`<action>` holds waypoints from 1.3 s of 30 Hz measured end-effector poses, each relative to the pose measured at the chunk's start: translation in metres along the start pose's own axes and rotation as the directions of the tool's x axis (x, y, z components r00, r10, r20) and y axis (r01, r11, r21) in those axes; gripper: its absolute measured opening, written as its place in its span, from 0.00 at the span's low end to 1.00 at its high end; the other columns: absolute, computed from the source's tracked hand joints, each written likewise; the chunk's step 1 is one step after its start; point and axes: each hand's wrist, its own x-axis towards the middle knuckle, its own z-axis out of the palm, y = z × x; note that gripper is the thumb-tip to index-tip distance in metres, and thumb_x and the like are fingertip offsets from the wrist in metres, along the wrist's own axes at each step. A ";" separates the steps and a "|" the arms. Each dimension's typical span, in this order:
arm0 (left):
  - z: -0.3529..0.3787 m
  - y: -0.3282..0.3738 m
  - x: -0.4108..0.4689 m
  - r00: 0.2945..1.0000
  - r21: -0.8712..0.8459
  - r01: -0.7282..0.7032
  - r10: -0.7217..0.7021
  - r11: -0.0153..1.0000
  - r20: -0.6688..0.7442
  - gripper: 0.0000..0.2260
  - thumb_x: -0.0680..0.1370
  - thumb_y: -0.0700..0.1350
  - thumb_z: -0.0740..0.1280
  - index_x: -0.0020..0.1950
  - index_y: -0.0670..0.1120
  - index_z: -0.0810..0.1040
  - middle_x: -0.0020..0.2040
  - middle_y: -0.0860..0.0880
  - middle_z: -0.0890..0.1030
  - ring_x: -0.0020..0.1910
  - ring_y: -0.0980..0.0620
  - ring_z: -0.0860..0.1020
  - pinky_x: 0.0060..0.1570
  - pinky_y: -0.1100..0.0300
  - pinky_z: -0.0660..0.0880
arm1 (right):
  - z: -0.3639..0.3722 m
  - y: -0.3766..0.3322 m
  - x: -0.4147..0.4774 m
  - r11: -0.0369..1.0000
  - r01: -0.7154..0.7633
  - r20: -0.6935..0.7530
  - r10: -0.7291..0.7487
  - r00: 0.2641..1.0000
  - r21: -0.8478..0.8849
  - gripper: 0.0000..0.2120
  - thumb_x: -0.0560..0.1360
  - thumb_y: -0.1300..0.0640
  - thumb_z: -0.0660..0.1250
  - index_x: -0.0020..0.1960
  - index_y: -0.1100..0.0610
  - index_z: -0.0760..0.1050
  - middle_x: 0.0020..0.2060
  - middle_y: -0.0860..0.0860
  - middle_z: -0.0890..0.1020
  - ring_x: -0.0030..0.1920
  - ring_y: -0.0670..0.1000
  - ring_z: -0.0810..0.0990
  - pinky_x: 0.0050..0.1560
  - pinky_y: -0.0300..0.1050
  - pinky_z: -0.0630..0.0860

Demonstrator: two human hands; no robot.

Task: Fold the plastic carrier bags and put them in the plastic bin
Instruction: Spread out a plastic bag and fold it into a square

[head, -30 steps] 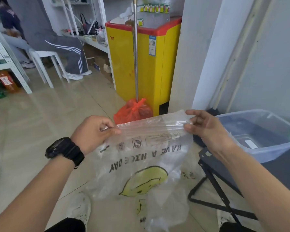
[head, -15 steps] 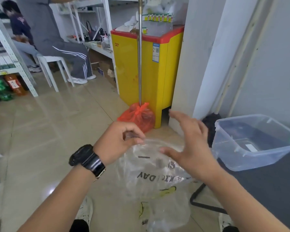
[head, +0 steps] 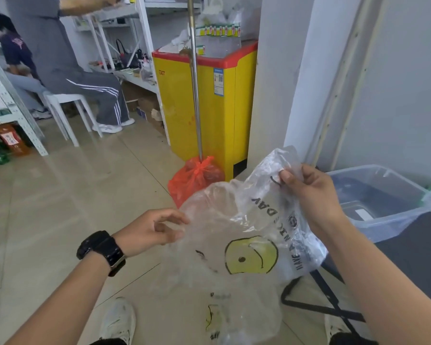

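Observation:
A clear carrier bag [head: 237,220] with a yellow smiley face and black "HAVE A NICE DAY" lettering hangs in front of me. My right hand [head: 311,195] pinches its upper right part and lifts it. My left hand [head: 152,230], with a black watch on the wrist, grips the bag's left edge lower down. More clear bag plastic with the same print [head: 219,317] hangs or lies below, near my shoes. The clear plastic bin [head: 383,215] stands at the right on a dark table, and I see no bags in it.
A yellow freezer with a red top [head: 209,108] stands ahead, with a metal pole [head: 194,90] and a red tied bag [head: 194,178] at its foot. Two people sit at the back left by white shelving [head: 15,108]. The dark folding table [head: 413,257] is at my right.
My right hand, open half a second ago, has taken hold of the bag and raised it to the right. The bag has spread out, so the smiley face now shows.

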 end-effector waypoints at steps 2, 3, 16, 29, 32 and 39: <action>-0.001 -0.005 0.000 1.000 -0.015 0.001 0.000 1.000 0.010 0.27 0.60 0.70 0.74 0.53 0.57 0.83 0.54 0.50 0.83 0.39 0.56 0.77 0.39 0.65 0.72 | -0.004 0.000 0.004 0.999 -0.020 0.014 0.020 1.000 0.029 0.12 0.78 0.60 0.68 0.52 0.71 0.77 0.44 0.64 0.81 0.44 0.59 0.79 0.53 0.57 0.77; -0.002 -0.006 -0.001 1.000 -0.039 -0.003 0.003 0.999 0.012 0.27 0.59 0.70 0.74 0.52 0.56 0.84 0.52 0.50 0.85 0.39 0.57 0.78 0.38 0.66 0.71 | -0.006 -0.002 0.005 0.998 -0.038 0.003 0.037 0.999 0.046 0.12 0.79 0.60 0.68 0.52 0.71 0.78 0.44 0.64 0.81 0.44 0.59 0.79 0.52 0.56 0.77; -0.017 -0.003 -0.018 0.980 -0.273 -0.105 0.053 0.956 -0.193 0.20 0.64 0.38 0.80 0.52 0.43 0.78 0.47 0.44 0.81 0.39 0.53 0.79 0.36 0.64 0.76 | -0.037 0.005 0.019 0.972 -0.055 -0.262 0.115 0.958 0.227 0.12 0.81 0.63 0.63 0.39 0.57 0.76 0.27 0.46 0.79 0.30 0.47 0.76 0.33 0.39 0.73; -0.049 -0.010 -0.034 0.900 -0.140 -0.152 0.078 0.979 -0.430 0.12 0.70 0.52 0.74 0.41 0.44 0.84 0.48 0.52 0.86 0.46 0.55 0.83 0.45 0.69 0.78 | -0.048 -0.008 0.011 1.000 0.011 -0.170 -0.013 0.985 -0.009 0.15 0.82 0.54 0.63 0.39 0.59 0.75 0.29 0.54 0.80 0.29 0.47 0.79 0.30 0.32 0.76; -0.052 -0.012 -0.039 0.935 -0.263 -0.080 -0.018 0.962 -0.353 0.23 0.67 0.61 0.75 0.43 0.41 0.80 0.36 0.45 0.81 0.36 0.43 0.81 0.36 0.57 0.81 | -0.058 -0.009 0.016 0.998 0.000 -0.198 0.011 0.980 0.056 0.13 0.81 0.57 0.65 0.38 0.55 0.76 0.25 0.47 0.79 0.27 0.45 0.77 0.31 0.35 0.77; -0.060 -0.015 -0.037 0.901 -0.172 -0.134 0.048 0.976 -0.432 0.22 0.59 0.55 0.82 0.40 0.39 0.84 0.39 0.39 0.83 0.34 0.55 0.79 0.37 0.70 0.75 | -0.050 -0.003 0.019 0.999 0.040 -0.141 -0.044 0.989 -0.028 0.11 0.80 0.54 0.67 0.39 0.54 0.77 0.28 0.47 0.81 0.28 0.47 0.81 0.36 0.39 0.81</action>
